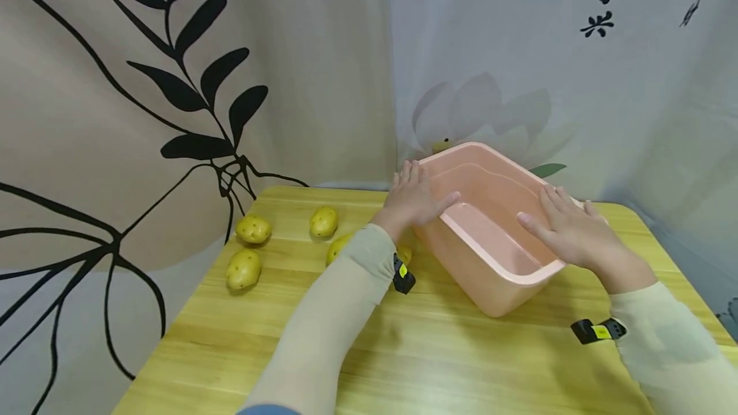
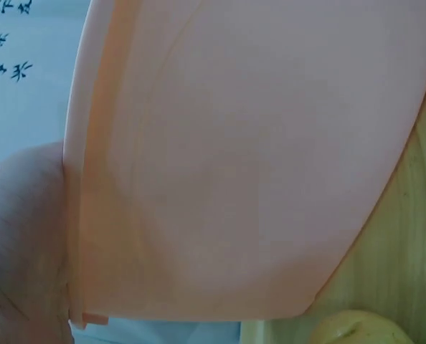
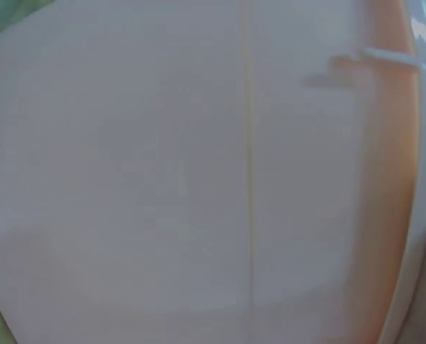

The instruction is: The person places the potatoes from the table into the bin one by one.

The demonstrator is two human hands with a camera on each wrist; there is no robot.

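A pink plastic basin (image 1: 481, 255) stands turned at an angle at the right of the table, its inside bare. My left hand (image 1: 412, 200) rests on its left rim with fingers straight and thumb out. On the right rim lies my right hand (image 1: 571, 226), its fingers also extended. In the left wrist view the basin's wall (image 2: 256, 158) fills most of the frame, the palm (image 2: 23, 236) against the rim. The right wrist view shows mostly the basin's outer side (image 3: 163, 172). Whether its base touches the table cannot be made out.
Several yellow potatoes lie left of the basin, among them a far potato (image 1: 324, 221) and a near potato (image 1: 243, 269); others are partly behind my left arm. The wooden table (image 1: 242, 338) ends before a printed curtain (image 1: 323, 69).
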